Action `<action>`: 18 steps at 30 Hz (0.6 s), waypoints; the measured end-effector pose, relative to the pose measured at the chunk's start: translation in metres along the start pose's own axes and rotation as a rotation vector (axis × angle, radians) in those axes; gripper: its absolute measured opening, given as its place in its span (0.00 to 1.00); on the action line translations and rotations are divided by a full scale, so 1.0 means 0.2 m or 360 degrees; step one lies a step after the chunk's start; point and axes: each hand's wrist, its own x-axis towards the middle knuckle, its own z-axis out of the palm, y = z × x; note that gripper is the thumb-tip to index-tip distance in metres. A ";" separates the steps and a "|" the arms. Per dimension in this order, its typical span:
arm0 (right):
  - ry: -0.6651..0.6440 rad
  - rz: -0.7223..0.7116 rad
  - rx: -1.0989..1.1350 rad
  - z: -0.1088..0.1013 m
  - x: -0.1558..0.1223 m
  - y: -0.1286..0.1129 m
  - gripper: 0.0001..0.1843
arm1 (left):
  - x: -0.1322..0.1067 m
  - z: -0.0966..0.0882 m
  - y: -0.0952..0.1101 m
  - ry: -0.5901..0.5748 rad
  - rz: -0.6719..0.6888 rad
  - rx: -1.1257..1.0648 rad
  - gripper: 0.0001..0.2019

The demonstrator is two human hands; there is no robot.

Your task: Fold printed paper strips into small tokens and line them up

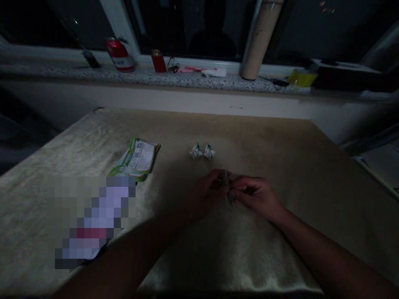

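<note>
Between my fingertips, over the middle of the table, is a small folded piece of printed paper [230,200]. My left hand [207,193] pinches it from the left, and my right hand [257,194] grips it from the right with thumb and forefinger. The fingers hide much of the piece, so its full shape cannot be made out. Just beyond my hands, two small pointed folded-paper shapes [196,151] stand side by side on the table, white with green and orange print.
Left on the shiny cloth-covered table [274,141] lies a green and white printed packet [137,160]. Nearer me is a pixel-blurred long item [99,211]. The granite windowsill [193,83] behind holds a red can [118,54], a red jar [158,61] and a tall tube [262,39].
</note>
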 end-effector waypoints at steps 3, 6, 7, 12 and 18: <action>-0.0017 0.0064 0.0025 -0.01 0.00 0.01 0.13 | 0.01 -0.01 -0.01 0.0003 -0.0083 -0.0030 0.19; -0.0054 0.0075 0.0031 -0.01 0.00 0.02 0.13 | 0.01 -0.01 -0.02 0.0003 -0.0115 0.0078 0.15; -0.0059 0.0065 0.0036 -0.01 0.00 0.03 0.13 | 0.01 -0.01 -0.01 -0.0006 -0.0107 0.0100 0.15; -0.0057 0.0015 0.0049 -0.01 0.00 0.04 0.12 | 0.01 -0.01 -0.01 -0.0020 -0.0127 0.0081 0.17; 0.0080 -0.0053 -0.0135 -0.01 0.01 0.01 0.10 | 0.03 -0.02 0.01 0.0073 -0.0139 0.0245 0.12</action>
